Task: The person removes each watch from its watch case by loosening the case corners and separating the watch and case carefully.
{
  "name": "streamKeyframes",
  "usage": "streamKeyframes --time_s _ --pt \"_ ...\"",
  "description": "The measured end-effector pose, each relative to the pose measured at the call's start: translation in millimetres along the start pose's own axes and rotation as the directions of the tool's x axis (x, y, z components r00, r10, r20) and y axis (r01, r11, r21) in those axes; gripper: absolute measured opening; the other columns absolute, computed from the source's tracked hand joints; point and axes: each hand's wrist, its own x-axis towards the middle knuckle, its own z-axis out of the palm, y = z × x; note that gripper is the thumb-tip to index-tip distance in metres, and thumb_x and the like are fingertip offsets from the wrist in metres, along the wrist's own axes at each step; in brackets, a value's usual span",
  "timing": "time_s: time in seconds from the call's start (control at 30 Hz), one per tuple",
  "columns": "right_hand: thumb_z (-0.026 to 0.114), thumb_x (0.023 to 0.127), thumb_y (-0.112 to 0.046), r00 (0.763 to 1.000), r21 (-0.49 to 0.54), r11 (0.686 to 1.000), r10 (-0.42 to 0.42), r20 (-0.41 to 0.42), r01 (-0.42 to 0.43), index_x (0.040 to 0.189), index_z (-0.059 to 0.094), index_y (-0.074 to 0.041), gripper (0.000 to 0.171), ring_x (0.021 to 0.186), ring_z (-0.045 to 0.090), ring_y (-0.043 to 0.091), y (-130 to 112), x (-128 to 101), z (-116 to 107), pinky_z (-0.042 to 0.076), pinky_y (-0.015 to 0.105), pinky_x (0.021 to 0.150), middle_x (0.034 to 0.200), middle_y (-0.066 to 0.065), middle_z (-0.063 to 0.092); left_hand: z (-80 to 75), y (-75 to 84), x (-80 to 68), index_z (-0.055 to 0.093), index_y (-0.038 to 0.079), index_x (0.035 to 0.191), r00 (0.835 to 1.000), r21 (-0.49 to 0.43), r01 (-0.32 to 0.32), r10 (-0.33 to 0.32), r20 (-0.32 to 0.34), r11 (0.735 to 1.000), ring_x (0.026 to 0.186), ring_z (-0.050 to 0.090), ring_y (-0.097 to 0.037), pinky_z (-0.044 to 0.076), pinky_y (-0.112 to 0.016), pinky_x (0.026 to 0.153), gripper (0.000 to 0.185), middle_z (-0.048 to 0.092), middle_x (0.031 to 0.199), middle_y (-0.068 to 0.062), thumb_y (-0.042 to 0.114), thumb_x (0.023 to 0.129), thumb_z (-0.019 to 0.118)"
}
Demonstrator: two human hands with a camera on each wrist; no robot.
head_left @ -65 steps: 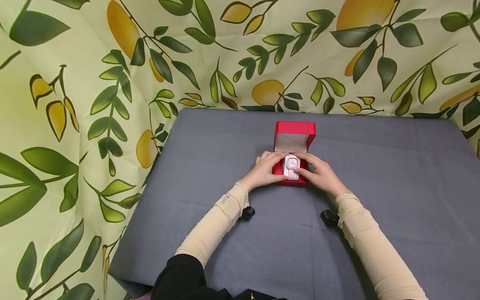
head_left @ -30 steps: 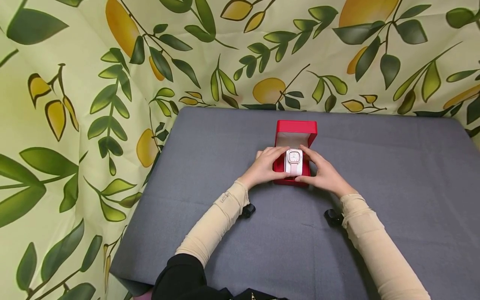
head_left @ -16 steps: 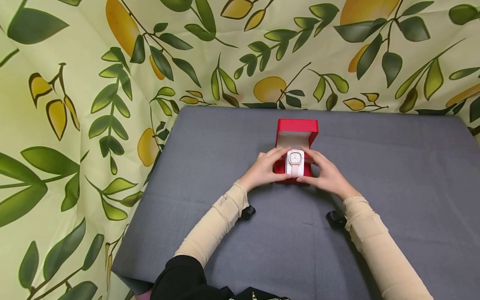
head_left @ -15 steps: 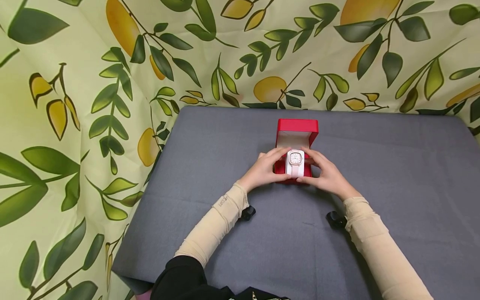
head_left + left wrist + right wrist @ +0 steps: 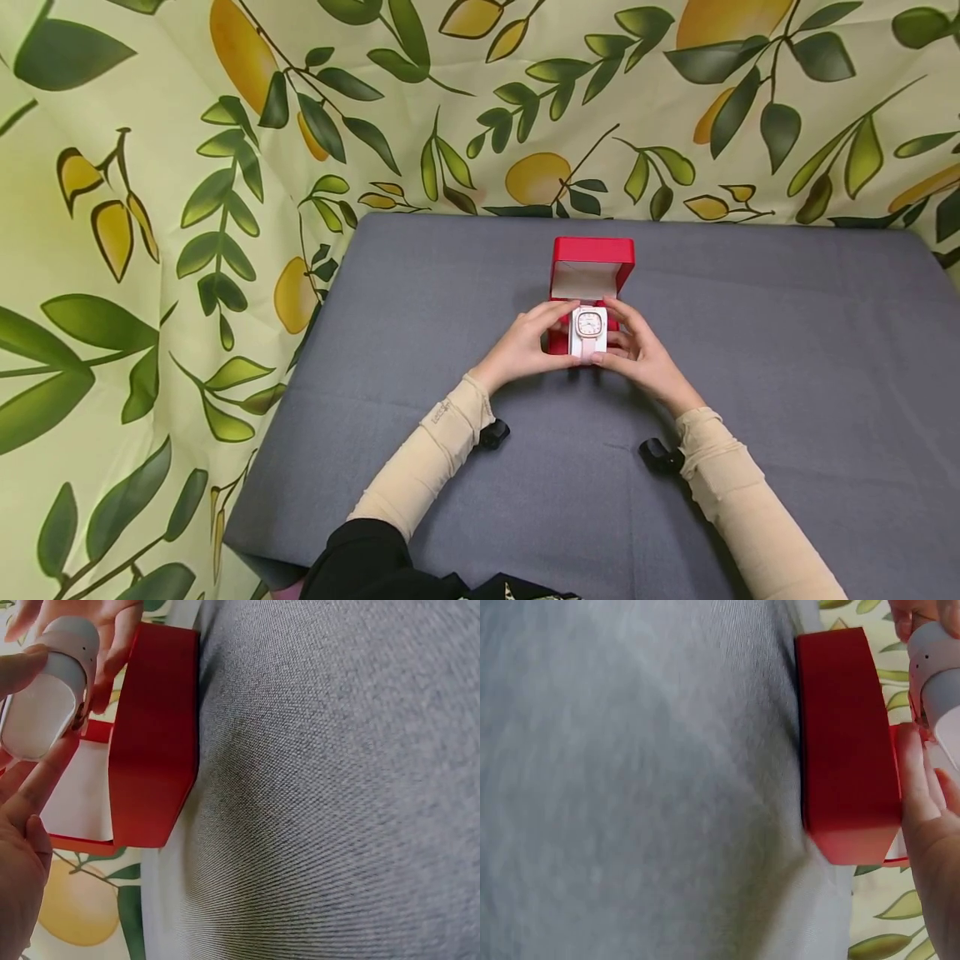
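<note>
A pale pink watch [image 5: 588, 324] with a squarish face is strapped round a white watch cushion [image 5: 573, 343]. My left hand [image 5: 527, 343] grips the cushion's left side, thumb at the near end and fingers at the far end. At its right side my right hand [image 5: 642, 354] holds it likewise, the thumb on the near edge. Both wrist views show the cushion [image 5: 64, 656] raised above the level of the red box [image 5: 847, 742]. That box stands on the table with its lid [image 5: 592, 250] raised, its inside mostly hidden by the hands and watch.
Grey cloth covers the table [image 5: 420, 275]. Behind and to the left hangs a curtain [image 5: 450, 100] printed with leaves and yellow fruit. A black wrist camera [image 5: 493, 434] sits under the left forearm, another black camera [image 5: 660, 456] beside the right.
From sitting in the red box, the watch on its cushion has come up and then slightly toward me, held between both hands. My right thumb has moved down to the near edge.
</note>
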Motion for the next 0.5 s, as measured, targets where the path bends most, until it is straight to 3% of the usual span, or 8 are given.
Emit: streamKeyframes --time_s 0.13,0.5 --pt "0.06 0.083 0.009 1.0 -0.009 1.0 0.015 -0.006 -0.015 0.146 0.025 -0.014 0.075 0.099 0.058 0.001 -2 0 2 0.05 0.014 0.077 0.132 -0.003 0.037 -0.1 2.5 -2.8 0.046 0.013 0.137 1.0 -0.014 0.0 0.0 -0.004 1.0 0.104 0.059 -0.01 0.039 -0.043 0.096 0.073 0.053 0.132 -0.004 0.026 0.073 0.079" --pt "0.064 0.083 0.001 0.999 -0.1 0.994 0.053 0.013 -0.051 0.142 0.034 -0.012 0.067 0.093 0.061 0.006 -10 -2 8 0.051 0.019 0.073 0.128 -0.01 0.04 -1.9 13.0 -6.7 0.046 0.013 0.137 0.999 0.006 -0.031 0.031 0.007 0.999 0.108 0.057 -0.013 0.039 -0.039 0.095 0.074 0.053 0.131 -0.005 0.026 0.072 0.079"
